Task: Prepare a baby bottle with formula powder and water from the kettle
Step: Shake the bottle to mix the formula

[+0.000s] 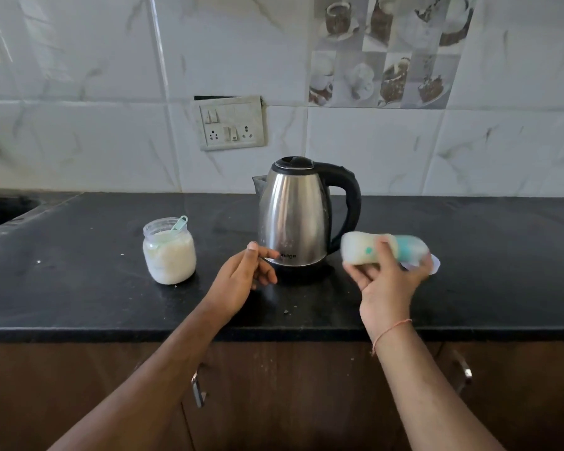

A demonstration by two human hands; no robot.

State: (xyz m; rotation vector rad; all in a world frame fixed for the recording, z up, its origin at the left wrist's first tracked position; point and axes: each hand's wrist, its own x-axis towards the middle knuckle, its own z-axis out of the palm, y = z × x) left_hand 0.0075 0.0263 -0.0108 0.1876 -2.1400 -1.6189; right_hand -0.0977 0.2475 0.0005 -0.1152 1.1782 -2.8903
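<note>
An open jar of white powder point(169, 252) with a small green scoop point(179, 225) in it stands at the left of the black counter point(78, 288). The left hand point(241, 278) hovers empty, fingers loosely curled, just before the steel kettle point(298, 216). The right hand point(389, 281) grips the blurred baby bottle point(383, 249) sideways, beside the kettle. White marbled tiles point(78, 92) and a switchboard point(231, 123) stand behind.
</note>
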